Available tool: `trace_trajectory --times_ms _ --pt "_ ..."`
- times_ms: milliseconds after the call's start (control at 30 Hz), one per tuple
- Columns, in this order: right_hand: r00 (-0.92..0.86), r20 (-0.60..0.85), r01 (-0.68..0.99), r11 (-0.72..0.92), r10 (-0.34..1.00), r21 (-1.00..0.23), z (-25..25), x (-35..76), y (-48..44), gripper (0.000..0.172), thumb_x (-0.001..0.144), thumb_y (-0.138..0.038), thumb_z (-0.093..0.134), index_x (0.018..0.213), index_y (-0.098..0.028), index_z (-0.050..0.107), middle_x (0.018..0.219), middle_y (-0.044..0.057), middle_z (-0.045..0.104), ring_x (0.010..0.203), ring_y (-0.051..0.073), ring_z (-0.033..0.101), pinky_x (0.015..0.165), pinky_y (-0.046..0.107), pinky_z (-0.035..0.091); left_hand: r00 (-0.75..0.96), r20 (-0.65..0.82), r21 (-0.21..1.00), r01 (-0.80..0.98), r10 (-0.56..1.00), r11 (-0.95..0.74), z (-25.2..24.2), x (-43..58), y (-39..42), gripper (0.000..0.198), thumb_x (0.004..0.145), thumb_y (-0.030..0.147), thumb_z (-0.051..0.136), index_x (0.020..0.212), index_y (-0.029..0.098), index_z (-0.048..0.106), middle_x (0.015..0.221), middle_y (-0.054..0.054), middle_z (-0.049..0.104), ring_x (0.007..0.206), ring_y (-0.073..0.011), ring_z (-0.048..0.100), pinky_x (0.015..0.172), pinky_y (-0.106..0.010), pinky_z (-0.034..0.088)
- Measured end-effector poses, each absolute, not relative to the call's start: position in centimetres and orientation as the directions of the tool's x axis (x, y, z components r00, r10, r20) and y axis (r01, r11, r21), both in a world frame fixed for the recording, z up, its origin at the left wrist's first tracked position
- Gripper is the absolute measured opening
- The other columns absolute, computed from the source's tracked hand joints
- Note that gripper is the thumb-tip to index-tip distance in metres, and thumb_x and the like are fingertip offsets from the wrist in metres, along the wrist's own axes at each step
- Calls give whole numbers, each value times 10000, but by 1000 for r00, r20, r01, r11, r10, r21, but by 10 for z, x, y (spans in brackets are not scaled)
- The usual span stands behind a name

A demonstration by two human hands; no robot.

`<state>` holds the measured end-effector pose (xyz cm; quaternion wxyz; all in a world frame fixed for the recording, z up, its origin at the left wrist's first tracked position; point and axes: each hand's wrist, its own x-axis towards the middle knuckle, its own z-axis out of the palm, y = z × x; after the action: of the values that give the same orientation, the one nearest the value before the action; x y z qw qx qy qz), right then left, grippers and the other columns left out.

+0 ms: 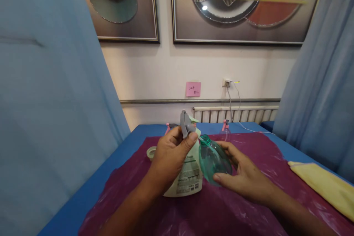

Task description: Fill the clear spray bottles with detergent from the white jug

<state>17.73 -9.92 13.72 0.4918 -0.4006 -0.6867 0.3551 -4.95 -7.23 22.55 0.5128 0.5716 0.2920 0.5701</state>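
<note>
My left hand [171, 155] pinches a grey trigger spray head [186, 124] between thumb and fingers. The head is apart from the neck of a clear green spray bottle [212, 158], and its pale dip tube runs down into the bottle's mouth. Wrapped around the right side of that bottle, my right hand [243, 177] holds it tilted, with its neck toward the left. Just behind stands a large pale bottle [190, 179] with a printed label, partly covered by my left hand. A pale round cap [151, 152] lies left of it.
A purple plastic sheet [124, 191] covers the blue table [107, 166]. Spray bottles with pink triggers, one a clear bottle [225, 131], stand at the back. A folded yellow cloth [323, 184] lies right. Blue curtains [55, 99] hang on both sides; a white cable [243, 123] trails behind.
</note>
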Motion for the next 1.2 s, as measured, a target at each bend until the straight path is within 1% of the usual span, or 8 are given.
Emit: trace_trajectory --times_ms 133,267,367,533,633,900,1100,1200 --pt "-146 396 308 422 906 -852 146 186 -95 724 857 -358 874 1518 -323 581 1492 85 693 1335 328 687 1165 540 565 20 368 876 -342 929 -340 231 -52 -61 433 832 462 948 1117 177 791 983 -33 796 837 -157 710 782 -274 561" --pt "-40 463 470 425 886 -773 150 204 -83 783 803 -474 912 1521 -339 631 1534 87 689 1400 389 653 1226 617 509 -140 400 821 -385 906 -422 232 -59 -50 421 823 450 961 1072 156 790 974 -33 782 882 -144 705 820 -260 561" --pt "-23 509 569 430 860 -701 155 216 -73 805 779 -525 918 1519 -355 651 1564 91 674 1427 430 630 1239 678 477 -222 424 788 -386 878 -479 230 -64 -45 418 813 457 968 1029 149 787 933 -30 766 870 -137 691 826 -259 558" --pt "-129 554 692 475 822 -544 179 221 -65 789 849 -544 856 1559 -311 603 1574 123 664 1446 426 624 1209 669 519 -335 449 732 -393 828 -556 233 -69 -42 458 738 487 1002 978 162 787 910 -18 759 787 -129 666 736 -260 544" --pt "-209 562 739 506 800 -445 195 219 -61 786 886 -557 820 1581 -304 552 1567 130 660 1424 408 642 1188 657 543 -399 449 705 -391 800 -591 237 -74 -41 494 693 512 1021 963 170 788 915 -16 759 813 -138 672 733 -264 530" --pt "-321 585 791 551 745 -267 210 221 -46 725 966 -573 741 1587 -278 511 1570 156 644 1408 380 658 1164 615 573 -459 438 695 -373 773 -615 236 -94 -39 509 689 543 1021 990 199 796 1027 -38 773 912 -166 688 757 -275 527" --pt "-409 595 797 588 692 -136 215 221 -44 669 1011 -529 705 1584 -265 485 1568 172 635 1414 381 652 1155 626 581 -443 456 720 -327 772 -613 232 -103 -33 468 735 524 997 998 193 794 973 -37 764 926 -173 698 755 -258 528" --pt "-451 617 793 607 645 -55 221 221 -43 651 1017 -487 705 1590 -282 473 1554 165 639 1414 368 650 1151 606 587 -394 499 738 -273 772 -617 231 -99 -31 442 774 522 973 994 186 789 925 -29 757 870 -162 694 736 -254 530"
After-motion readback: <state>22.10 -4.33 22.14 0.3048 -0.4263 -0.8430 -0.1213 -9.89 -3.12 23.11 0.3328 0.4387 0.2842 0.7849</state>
